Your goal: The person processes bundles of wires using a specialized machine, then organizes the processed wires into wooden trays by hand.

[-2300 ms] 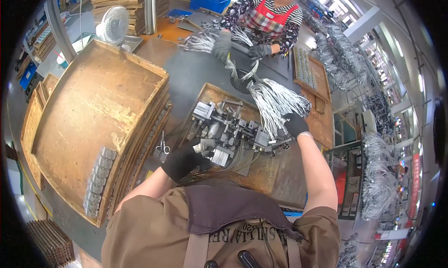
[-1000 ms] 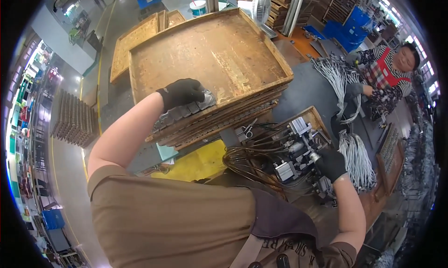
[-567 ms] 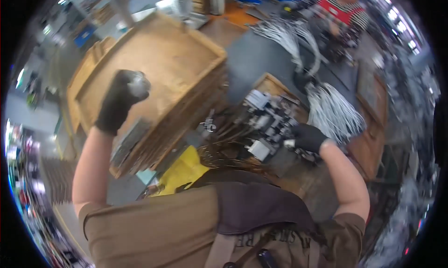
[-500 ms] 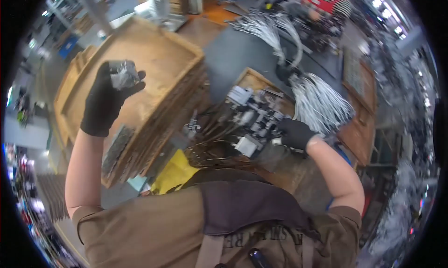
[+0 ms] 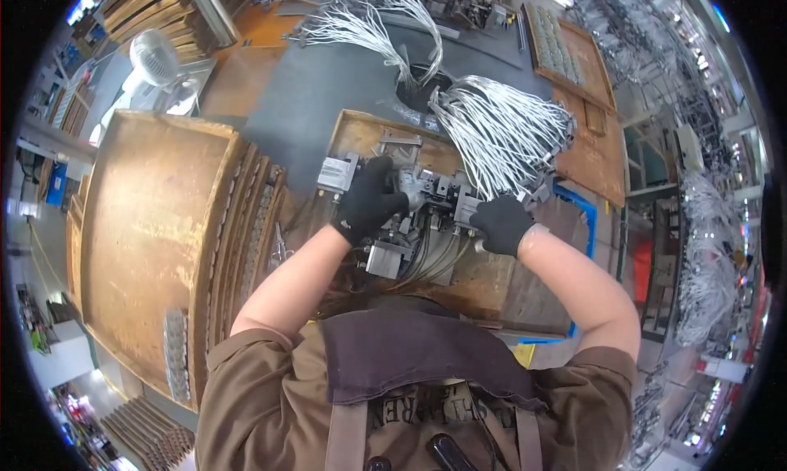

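Note:
Both my hands wear dark gloves and work at a metal clamping fixture [image 5: 443, 189] with blocks and black tubes, set on a wooden board. My left hand [image 5: 369, 199] is closed at the fixture's left part, thumb and fingers around a small shiny grey piece [image 5: 411, 186]. Part of that piece is hidden by the fingers. At the right end, my right hand [image 5: 502, 223] is curled against the fixture; what its fingers grip is hidden. A large bundle of white cables [image 5: 500, 135] lies just beyond my right hand.
Stacked wooden trays [image 5: 147, 217] stand at the left, with a row of grey pieces [image 5: 176, 352] along the top tray's near edge. Scissors [image 5: 280, 245] lie beside the stack. A white fan [image 5: 154, 59] is behind it. Another wooden tray [image 5: 574, 57] sits far right.
My left hand has come from above the tray stack rightward to the fixture, carrying the shiny grey piece. My right hand stays at the fixture's right end. The view has turned toward the fixture.

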`<act>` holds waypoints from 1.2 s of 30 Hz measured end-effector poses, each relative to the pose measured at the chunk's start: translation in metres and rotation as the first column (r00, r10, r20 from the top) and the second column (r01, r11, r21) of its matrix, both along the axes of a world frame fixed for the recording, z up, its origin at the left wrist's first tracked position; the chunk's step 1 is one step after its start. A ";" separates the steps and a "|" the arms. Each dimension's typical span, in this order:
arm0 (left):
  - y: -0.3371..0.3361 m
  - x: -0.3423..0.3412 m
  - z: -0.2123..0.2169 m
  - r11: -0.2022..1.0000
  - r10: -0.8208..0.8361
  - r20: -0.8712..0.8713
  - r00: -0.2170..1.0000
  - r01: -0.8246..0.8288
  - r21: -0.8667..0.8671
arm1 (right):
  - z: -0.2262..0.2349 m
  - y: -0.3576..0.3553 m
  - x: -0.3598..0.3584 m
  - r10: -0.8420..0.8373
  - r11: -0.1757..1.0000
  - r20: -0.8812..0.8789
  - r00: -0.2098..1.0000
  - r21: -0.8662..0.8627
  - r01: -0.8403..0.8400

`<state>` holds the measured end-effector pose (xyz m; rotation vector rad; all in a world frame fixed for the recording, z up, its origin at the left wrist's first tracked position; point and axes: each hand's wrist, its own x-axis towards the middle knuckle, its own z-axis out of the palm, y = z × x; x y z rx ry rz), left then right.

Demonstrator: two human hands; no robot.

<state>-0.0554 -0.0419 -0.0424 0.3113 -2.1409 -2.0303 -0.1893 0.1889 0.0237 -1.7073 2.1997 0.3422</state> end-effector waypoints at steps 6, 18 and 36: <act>-0.030 0.020 -0.008 0.876 -0.008 -0.246 0.969 -0.111 -0.469 | 0.026 -0.072 -0.009 -0.094 0.894 0.352 0.931 0.441 -0.076; -0.006 0.043 -0.015 0.977 0.017 -0.206 0.978 -0.060 -0.205 | 0.025 -0.109 0.029 0.030 0.937 0.376 0.926 -0.333 0.105; 0.006 0.042 0.004 0.997 -0.035 -0.131 0.991 0.044 0.068 | 0.027 -0.094 0.021 -0.067 0.950 0.552 0.831 -0.218 0.222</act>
